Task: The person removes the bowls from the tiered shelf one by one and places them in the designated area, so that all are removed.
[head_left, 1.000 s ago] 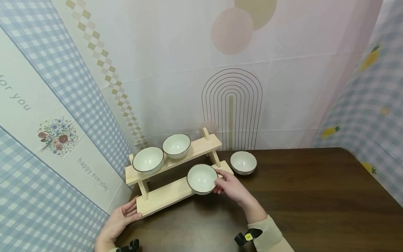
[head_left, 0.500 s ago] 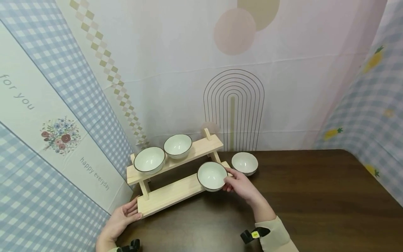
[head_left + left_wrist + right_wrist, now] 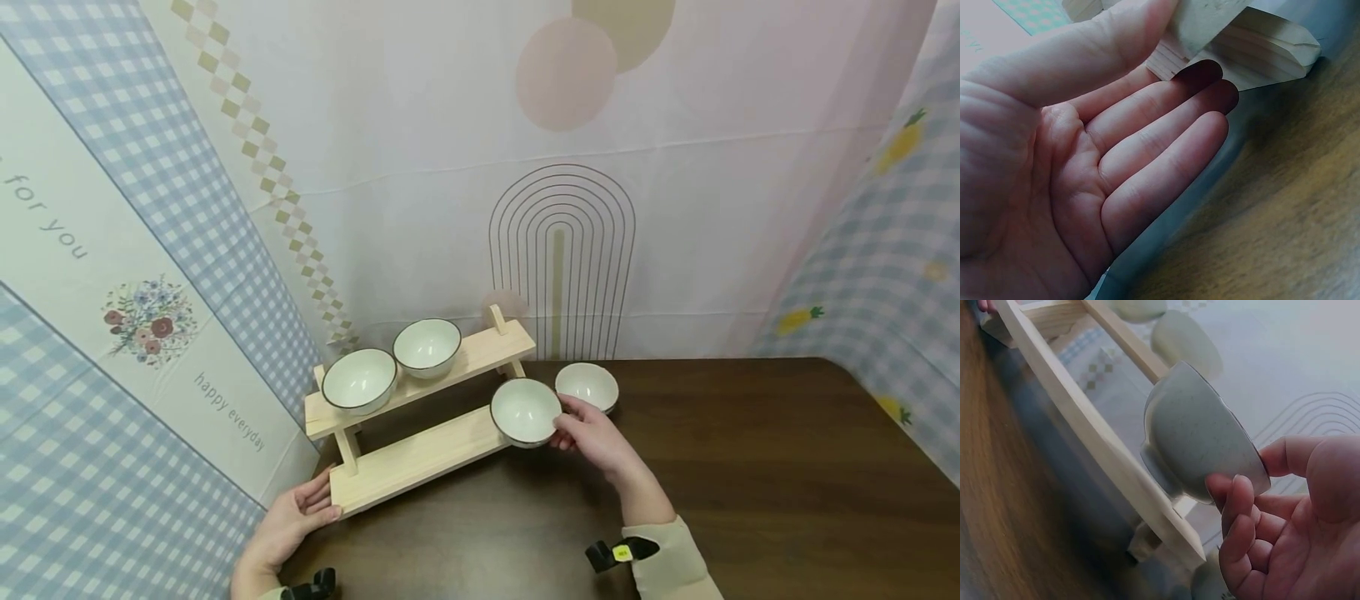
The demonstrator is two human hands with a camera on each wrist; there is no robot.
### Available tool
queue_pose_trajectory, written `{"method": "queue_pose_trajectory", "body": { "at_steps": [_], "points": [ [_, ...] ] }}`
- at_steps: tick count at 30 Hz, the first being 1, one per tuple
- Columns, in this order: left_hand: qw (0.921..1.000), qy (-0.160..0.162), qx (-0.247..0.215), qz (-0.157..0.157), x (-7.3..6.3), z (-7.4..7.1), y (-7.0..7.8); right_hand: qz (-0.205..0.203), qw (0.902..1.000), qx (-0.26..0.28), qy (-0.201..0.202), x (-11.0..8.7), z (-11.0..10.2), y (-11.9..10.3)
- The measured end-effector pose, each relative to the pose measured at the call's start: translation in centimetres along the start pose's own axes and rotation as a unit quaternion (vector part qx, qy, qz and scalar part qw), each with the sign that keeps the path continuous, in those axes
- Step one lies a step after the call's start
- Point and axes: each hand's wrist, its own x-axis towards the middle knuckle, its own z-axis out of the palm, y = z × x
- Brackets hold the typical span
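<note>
My right hand (image 3: 600, 437) pinches the rim and side of a white bowl (image 3: 527, 410) with a dark rim, thumb at the edge and fingers below. The bowl is over the right end of the lower plank of a two-tier wooden rack (image 3: 420, 454). In the right wrist view, the bowl (image 3: 1194, 434) is tilted, its foot close over the plank. My left hand (image 3: 294, 521) holds the left end of that plank between thumb and fingers. In the left wrist view, the thumb (image 3: 1104, 47) lies along the wood, the lower fingers stretched out beneath it.
Two similar bowls, a left one (image 3: 360, 382) and a right one (image 3: 427, 348), stand on the upper plank. Another white bowl (image 3: 587, 386) sits on the dark table (image 3: 750, 467) behind my right hand. Patterned cloths (image 3: 420, 208) hang behind and at both sides.
My right hand has carried the bowl to the right along the lower plank and slightly back, now partly covering the table bowl. My left hand stays at the rack's end.
</note>
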Motion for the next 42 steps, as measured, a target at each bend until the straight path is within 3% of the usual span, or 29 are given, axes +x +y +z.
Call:
{"method": "queue_pose_trajectory", "body": {
  "at_steps": [19,26,36,42],
  "points": [
    [0.9998,0.004,0.016,-0.008,0.1,-0.1,-0.2,0.013,0.9986,0.001,0.050,-0.4,-3.3,0.2],
    [0.9998,-0.015,0.014,0.005,0.0,-0.1,-0.1,0.005,0.9984,0.000,0.056,-0.6,-4.4,0.4],
    [0.9997,0.004,0.021,-0.010,0.0,0.1,0.0,0.010,0.9970,0.006,0.077,-0.8,-5.7,0.6],
    [0.9999,0.003,0.016,-0.002,0.0,0.0,0.0,0.023,0.9954,0.000,0.093,-0.8,-6.7,1.0]
  ]
}}
